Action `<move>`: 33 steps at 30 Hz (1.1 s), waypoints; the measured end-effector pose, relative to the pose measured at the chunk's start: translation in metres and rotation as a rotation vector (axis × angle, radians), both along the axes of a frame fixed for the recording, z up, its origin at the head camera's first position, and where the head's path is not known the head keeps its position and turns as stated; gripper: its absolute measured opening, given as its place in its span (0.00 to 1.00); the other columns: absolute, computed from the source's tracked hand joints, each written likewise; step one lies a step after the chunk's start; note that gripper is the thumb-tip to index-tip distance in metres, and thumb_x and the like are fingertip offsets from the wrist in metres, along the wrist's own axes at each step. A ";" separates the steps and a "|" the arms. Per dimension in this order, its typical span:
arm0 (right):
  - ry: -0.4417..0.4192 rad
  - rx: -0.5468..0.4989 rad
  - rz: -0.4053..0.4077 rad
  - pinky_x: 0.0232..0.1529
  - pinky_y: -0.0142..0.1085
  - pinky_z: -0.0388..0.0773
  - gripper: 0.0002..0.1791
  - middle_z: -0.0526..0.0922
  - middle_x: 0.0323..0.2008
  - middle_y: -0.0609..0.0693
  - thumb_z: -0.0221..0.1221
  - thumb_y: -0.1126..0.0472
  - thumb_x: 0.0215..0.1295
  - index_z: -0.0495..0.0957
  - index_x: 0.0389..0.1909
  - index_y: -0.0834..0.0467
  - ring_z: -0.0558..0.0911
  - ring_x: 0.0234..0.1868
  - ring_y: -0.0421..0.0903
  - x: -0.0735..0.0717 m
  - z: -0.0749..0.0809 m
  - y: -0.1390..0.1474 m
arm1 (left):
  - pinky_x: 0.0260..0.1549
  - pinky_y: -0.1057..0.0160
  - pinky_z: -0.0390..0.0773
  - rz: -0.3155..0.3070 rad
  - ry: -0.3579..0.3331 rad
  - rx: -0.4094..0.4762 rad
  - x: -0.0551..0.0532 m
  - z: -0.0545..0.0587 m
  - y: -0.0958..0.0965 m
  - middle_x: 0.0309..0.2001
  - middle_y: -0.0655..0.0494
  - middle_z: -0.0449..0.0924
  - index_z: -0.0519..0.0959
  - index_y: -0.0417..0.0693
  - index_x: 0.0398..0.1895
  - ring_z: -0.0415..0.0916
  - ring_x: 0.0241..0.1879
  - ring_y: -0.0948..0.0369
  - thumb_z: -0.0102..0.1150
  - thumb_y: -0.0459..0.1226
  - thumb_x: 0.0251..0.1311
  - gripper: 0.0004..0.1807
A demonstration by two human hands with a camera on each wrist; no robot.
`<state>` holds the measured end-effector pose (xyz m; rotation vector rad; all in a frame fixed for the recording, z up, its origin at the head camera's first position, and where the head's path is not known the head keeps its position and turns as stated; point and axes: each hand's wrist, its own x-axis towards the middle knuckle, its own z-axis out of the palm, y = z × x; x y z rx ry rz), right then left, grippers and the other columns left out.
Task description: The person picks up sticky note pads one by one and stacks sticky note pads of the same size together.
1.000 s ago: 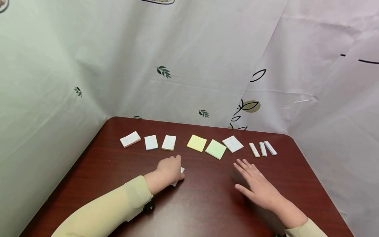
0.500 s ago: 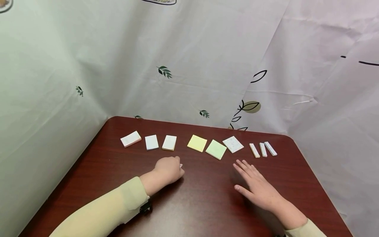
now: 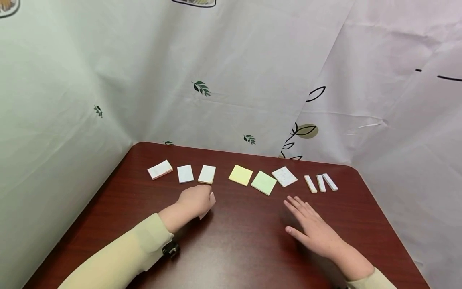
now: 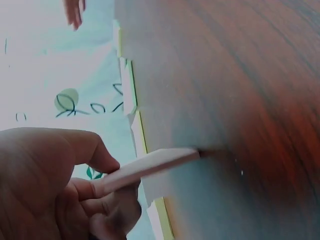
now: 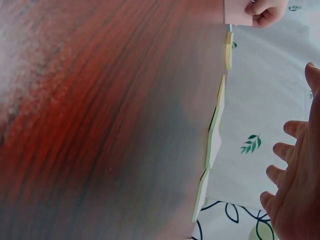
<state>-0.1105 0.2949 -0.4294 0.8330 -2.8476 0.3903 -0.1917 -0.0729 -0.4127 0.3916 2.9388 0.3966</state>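
My left hand (image 3: 195,200) pinches a pale pink sticky note pad (image 4: 150,167) between thumb and fingers. The pad stands up on edge from the fingers, partly hidden by them in the head view. It is close in front of a white rectangular pad (image 3: 207,174). Another white pad (image 3: 185,174) and a pink-edged white pad (image 3: 160,169) lie further left. To the right lie a yellow square pad (image 3: 240,175), a light green one (image 3: 264,182) and a speckled white one (image 3: 284,176). My right hand (image 3: 314,228) has its fingers extended, palm down, holding nothing.
Beyond the square pads, several narrow note strips (image 3: 321,183) lie side by side at the right. Everything lies on a dark red-brown wooden table (image 3: 249,245). A white patterned curtain (image 3: 231,100) surrounds its back and sides.
My left hand has moved left with the pink sticky note pad, turning it so its face shows past the fingers. The right hand and the pads on the table have stayed put.
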 end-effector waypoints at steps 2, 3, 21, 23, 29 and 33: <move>-0.002 0.000 -0.003 0.71 0.28 0.28 0.41 0.58 0.75 0.51 0.61 0.47 0.68 0.57 0.77 0.52 0.53 0.77 0.54 0.000 0.000 0.000 | 0.21 0.58 0.69 0.006 -0.021 0.036 -0.003 0.000 -0.004 0.15 0.59 0.72 0.73 0.51 0.22 0.68 0.18 0.61 0.50 0.37 0.60 0.09; -0.002 0.001 -0.004 0.71 0.28 0.28 0.41 0.58 0.75 0.51 0.61 0.47 0.68 0.56 0.77 0.52 0.53 0.77 0.54 0.000 0.000 0.000 | 0.21 0.58 0.68 0.010 -0.030 0.059 -0.004 -0.001 -0.006 0.17 0.59 0.72 0.73 0.50 0.24 0.68 0.20 0.61 0.52 0.37 0.58 0.06; -0.012 0.010 -0.022 0.71 0.27 0.27 0.40 0.60 0.75 0.52 0.60 0.46 0.68 0.59 0.76 0.55 0.55 0.76 0.55 0.001 0.001 -0.004 | 0.24 0.60 0.71 0.038 -0.150 0.230 0.001 -0.025 -0.011 0.27 0.54 0.75 0.74 0.46 0.35 0.71 0.24 0.60 0.64 0.34 0.52 0.10; -0.009 0.009 -0.020 0.71 0.27 0.27 0.40 0.60 0.75 0.52 0.61 0.46 0.68 0.59 0.75 0.56 0.55 0.76 0.56 0.001 0.001 -0.004 | 0.27 0.57 0.70 0.026 -0.093 0.160 0.002 -0.025 -0.011 0.33 0.54 0.74 0.75 0.46 0.35 0.70 0.27 0.59 0.66 0.36 0.50 0.11; -0.012 0.009 -0.019 0.71 0.27 0.27 0.40 0.60 0.75 0.52 0.61 0.47 0.68 0.59 0.76 0.55 0.55 0.76 0.55 0.001 0.001 -0.005 | 0.26 0.56 0.72 0.017 -0.050 0.074 0.005 -0.027 -0.010 0.37 0.52 0.75 0.79 0.47 0.38 0.72 0.28 0.59 0.67 0.39 0.50 0.13; -0.013 0.007 -0.022 0.71 0.27 0.27 0.40 0.60 0.75 0.52 0.61 0.46 0.68 0.58 0.76 0.54 0.56 0.76 0.56 0.001 0.001 -0.005 | 0.24 0.55 0.72 0.009 -0.036 0.049 0.006 -0.028 -0.009 0.36 0.52 0.73 0.80 0.47 0.38 0.72 0.27 0.58 0.67 0.40 0.50 0.13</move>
